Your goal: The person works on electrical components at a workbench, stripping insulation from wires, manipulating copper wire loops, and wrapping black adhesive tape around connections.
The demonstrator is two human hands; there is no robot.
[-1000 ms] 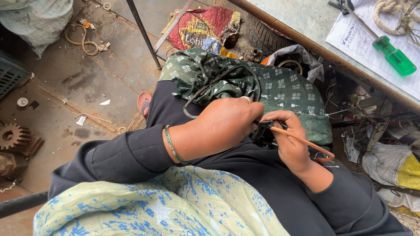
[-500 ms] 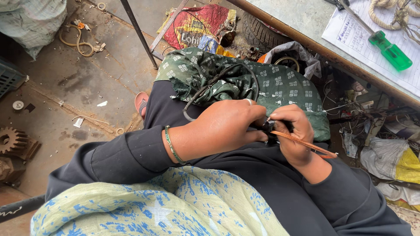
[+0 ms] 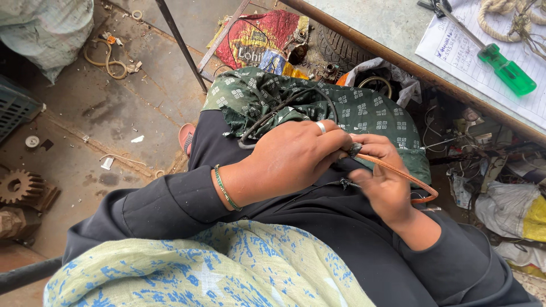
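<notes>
Nearest: pale scarf with blue print [image 3: 216, 273] across the chest, black sleeves below it; left hand [image 3: 290, 162], ring on one finger and green bangle [image 3: 226, 189] at the wrist, clenched over the end of a copper-coloured wire [image 3: 398, 173] in the lap; right hand [image 3: 384, 179] right beside it, touching, fingers pinching the same wire near a small dark end piece; wire loops out to the right and curls back by the right wrist; dark cable [image 3: 284, 111] lies curved on green patterned cloth [image 3: 369, 111] over the knees, just past the hands; further out, wooden-edged table [image 3: 398, 54] at upper right with a green-handled screwdriver [image 3: 500, 65] on a lined paper sheet [image 3: 455, 48]; rusty gear [image 3: 20, 187] on the floor far left.
</notes>
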